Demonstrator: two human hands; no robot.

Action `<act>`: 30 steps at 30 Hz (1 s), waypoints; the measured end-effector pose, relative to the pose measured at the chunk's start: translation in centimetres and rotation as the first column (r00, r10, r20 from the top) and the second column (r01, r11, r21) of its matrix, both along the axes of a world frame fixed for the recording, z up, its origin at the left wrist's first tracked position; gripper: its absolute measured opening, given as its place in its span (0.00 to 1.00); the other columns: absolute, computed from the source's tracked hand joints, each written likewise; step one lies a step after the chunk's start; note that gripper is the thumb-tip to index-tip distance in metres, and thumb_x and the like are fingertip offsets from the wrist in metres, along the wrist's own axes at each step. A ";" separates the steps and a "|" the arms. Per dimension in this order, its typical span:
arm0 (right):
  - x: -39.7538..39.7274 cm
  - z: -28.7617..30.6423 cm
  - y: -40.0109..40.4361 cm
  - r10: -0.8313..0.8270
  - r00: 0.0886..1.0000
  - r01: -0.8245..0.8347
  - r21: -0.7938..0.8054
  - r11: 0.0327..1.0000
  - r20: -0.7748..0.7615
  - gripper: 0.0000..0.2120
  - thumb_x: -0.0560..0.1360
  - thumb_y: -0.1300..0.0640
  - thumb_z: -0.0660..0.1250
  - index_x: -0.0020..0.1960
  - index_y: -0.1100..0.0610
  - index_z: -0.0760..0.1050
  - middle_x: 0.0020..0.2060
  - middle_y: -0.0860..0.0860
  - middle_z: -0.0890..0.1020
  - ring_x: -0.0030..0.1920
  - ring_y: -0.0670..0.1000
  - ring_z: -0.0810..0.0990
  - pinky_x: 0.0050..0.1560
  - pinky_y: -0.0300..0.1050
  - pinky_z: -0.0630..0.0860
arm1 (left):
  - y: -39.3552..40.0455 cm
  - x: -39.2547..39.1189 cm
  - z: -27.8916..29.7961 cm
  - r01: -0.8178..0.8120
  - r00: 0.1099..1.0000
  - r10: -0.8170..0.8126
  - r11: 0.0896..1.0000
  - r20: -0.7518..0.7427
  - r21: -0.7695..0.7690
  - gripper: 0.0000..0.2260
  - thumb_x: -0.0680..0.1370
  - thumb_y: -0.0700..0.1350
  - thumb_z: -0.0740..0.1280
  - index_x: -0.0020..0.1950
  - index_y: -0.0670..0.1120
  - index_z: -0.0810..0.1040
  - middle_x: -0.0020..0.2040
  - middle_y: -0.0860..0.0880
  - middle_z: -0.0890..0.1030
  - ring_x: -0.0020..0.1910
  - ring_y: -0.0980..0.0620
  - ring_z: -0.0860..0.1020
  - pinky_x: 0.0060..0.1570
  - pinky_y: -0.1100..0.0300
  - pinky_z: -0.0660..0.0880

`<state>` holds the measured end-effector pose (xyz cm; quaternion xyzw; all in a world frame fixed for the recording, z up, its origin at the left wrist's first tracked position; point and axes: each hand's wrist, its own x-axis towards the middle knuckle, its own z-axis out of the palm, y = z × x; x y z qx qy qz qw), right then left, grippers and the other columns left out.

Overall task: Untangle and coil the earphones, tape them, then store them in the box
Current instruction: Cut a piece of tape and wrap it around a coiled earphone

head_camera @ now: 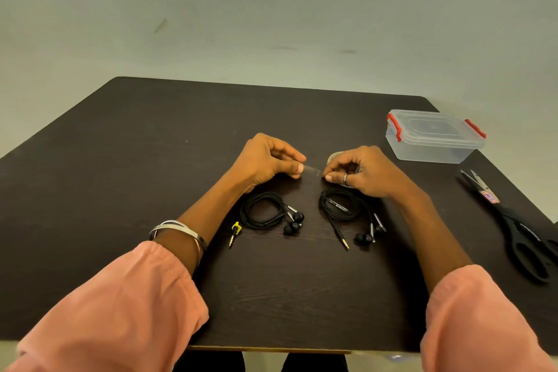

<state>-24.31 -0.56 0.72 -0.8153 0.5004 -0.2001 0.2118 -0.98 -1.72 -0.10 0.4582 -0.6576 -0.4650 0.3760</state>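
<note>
Two coiled black earphones lie on the dark worktop near its front edge: the left coil with a yellow-collared plug at its 8 o'clock, the right coil with its plug trailing toward 6 o'clock. Just beyond them, a short strip of clear tape is stretched between both hands. The left hand pinches one end; the right hand, wearing a ring, pinches the other, with what may be the tape roll half hidden behind it. At 2 o'clock stands the closed clear box with red clips; black scissors lie at 3 o'clock.
</note>
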 end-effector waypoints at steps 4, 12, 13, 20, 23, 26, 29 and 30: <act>0.0 0.4 0.5 -0.038 0.998 0.037 0.012 0.999 0.041 0.13 0.72 0.58 0.73 0.56 0.49 0.81 0.38 0.46 0.81 0.36 0.39 0.77 0.40 0.30 0.73 | 0.1 -0.4 0.0 -0.085 0.996 0.085 0.996 0.008 -0.034 0.08 0.69 0.36 0.76 0.47 0.41 0.85 0.36 0.44 0.85 0.37 0.52 0.84 0.45 0.66 0.78; -1.2 0.7 0.8 -0.149 0.988 0.149 0.021 0.989 0.027 0.21 0.69 0.61 0.75 0.61 0.53 0.78 0.40 0.52 0.82 0.41 0.50 0.78 0.46 0.38 0.74 | 0.2 -0.4 0.0 -0.155 0.988 0.155 0.988 -0.016 -0.017 0.09 0.69 0.34 0.75 0.46 0.43 0.84 0.36 0.45 0.85 0.37 0.52 0.85 0.50 0.60 0.79; -1.4 0.7 0.9 -0.164 0.986 0.163 0.025 0.986 0.037 0.21 0.69 0.62 0.75 0.61 0.54 0.78 0.40 0.52 0.82 0.41 0.50 0.78 0.45 0.37 0.74 | 0.3 -0.3 0.0 -0.143 0.990 0.143 0.990 -0.004 -0.014 0.09 0.69 0.34 0.76 0.48 0.43 0.84 0.37 0.45 0.85 0.39 0.52 0.85 0.54 0.59 0.79; -1.5 1.9 3.7 -0.249 0.939 0.247 0.039 0.968 0.237 0.17 0.69 0.62 0.75 0.57 0.57 0.80 0.41 0.50 0.84 0.42 0.46 0.81 0.48 0.36 0.78 | 1.3 -1.0 0.9 -0.106 0.992 0.102 0.993 0.067 0.049 0.14 0.70 0.37 0.75 0.54 0.47 0.83 0.39 0.47 0.86 0.45 0.56 0.84 0.66 0.53 0.72; -2.4 2.6 5.6 -0.327 0.914 0.343 -0.024 0.939 0.241 0.13 0.70 0.63 0.74 0.55 0.59 0.81 0.42 0.51 0.84 0.40 0.41 0.80 0.44 0.28 0.75 | 1.7 -1.5 1.1 -0.123 0.990 0.119 0.991 0.077 0.057 0.13 0.70 0.37 0.75 0.53 0.46 0.83 0.39 0.48 0.86 0.43 0.56 0.84 0.62 0.56 0.75; -4.4 2.5 8.6 -0.512 0.812 0.549 -0.068 0.833 0.281 0.09 0.72 0.65 0.72 0.52 0.60 0.82 0.43 0.52 0.83 0.41 0.43 0.80 0.45 0.26 0.72 | 2.3 -2.0 1.5 -0.126 0.991 0.121 0.988 0.058 0.086 0.09 0.71 0.35 0.74 0.49 0.44 0.83 0.40 0.45 0.85 0.41 0.53 0.84 0.57 0.59 0.78; -7.3 1.4 11.4 -0.751 0.588 0.802 -0.094 0.590 0.302 0.07 0.74 0.67 0.68 0.49 0.62 0.82 0.45 0.56 0.84 0.48 0.53 0.82 0.53 0.41 0.74 | 2.6 -2.6 1.9 -0.135 0.988 0.127 0.986 0.083 0.095 0.06 0.71 0.36 0.74 0.45 0.45 0.83 0.41 0.44 0.85 0.41 0.51 0.84 0.55 0.58 0.79; -8.2 1.0 12.2 -0.818 0.510 0.859 -0.107 0.501 0.265 0.07 0.74 0.66 0.67 0.49 0.61 0.82 0.46 0.57 0.84 0.51 0.57 0.81 0.55 0.44 0.74 | 2.7 -2.9 2.1 -0.139 0.988 0.131 0.985 0.088 0.098 0.05 0.71 0.36 0.74 0.44 0.44 0.83 0.42 0.43 0.85 0.41 0.50 0.84 0.54 0.57 0.79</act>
